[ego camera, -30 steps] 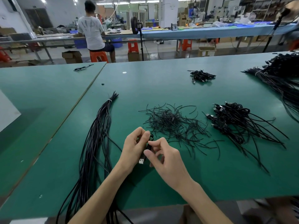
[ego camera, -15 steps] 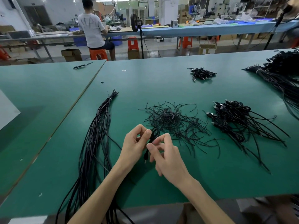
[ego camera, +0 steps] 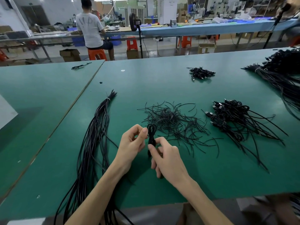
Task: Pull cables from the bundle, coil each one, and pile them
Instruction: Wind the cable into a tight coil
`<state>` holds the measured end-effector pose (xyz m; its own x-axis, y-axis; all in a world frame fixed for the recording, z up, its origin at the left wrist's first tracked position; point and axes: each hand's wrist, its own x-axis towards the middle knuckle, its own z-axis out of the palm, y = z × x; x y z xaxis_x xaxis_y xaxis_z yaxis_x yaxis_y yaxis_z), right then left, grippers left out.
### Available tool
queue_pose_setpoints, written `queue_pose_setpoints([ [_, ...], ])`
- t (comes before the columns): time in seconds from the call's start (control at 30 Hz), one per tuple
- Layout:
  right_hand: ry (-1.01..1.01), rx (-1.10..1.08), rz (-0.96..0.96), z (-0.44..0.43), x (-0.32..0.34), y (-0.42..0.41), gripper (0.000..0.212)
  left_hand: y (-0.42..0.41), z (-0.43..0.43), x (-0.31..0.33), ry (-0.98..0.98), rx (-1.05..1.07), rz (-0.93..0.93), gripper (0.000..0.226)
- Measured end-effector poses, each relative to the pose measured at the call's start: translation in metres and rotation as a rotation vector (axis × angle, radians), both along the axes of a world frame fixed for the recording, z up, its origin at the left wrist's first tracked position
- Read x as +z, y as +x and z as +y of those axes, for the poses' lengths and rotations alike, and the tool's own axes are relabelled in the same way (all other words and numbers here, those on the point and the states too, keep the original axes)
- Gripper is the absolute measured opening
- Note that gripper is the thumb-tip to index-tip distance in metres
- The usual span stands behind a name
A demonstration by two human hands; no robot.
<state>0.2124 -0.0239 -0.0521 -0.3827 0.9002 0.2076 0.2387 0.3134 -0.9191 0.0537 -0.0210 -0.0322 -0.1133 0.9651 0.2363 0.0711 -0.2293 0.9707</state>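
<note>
Green worktop: bundle lies left, loose ties ahead, pile right. A coil stands upright between left hand and right hand, each grip pinching it.

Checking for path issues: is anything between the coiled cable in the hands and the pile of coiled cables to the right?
Only the scattered short ties lie on the table between the coiled cable and the pile of coiled cables. They lie low, so a carry above them would probably pass.
</note>
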Motion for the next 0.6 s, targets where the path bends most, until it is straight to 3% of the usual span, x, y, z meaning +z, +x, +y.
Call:
queue_pose_setpoints([
  [0.2,-0.010,-0.079,0.098,0.003,0.003,0.001,0.011,0.000,-0.004,0.003,-0.044,-0.132,-0.045,0.034],
  [0.5,-0.023,-0.160,0.391,0.009,0.005,0.009,0.037,0.009,-0.007,0.004,-0.068,-0.271,0.039,0.040],
  [0.6,-0.003,-0.160,0.469,0.010,0.010,0.010,0.029,0.012,-0.008,0.004,-0.065,-0.286,0.084,0.036],
])
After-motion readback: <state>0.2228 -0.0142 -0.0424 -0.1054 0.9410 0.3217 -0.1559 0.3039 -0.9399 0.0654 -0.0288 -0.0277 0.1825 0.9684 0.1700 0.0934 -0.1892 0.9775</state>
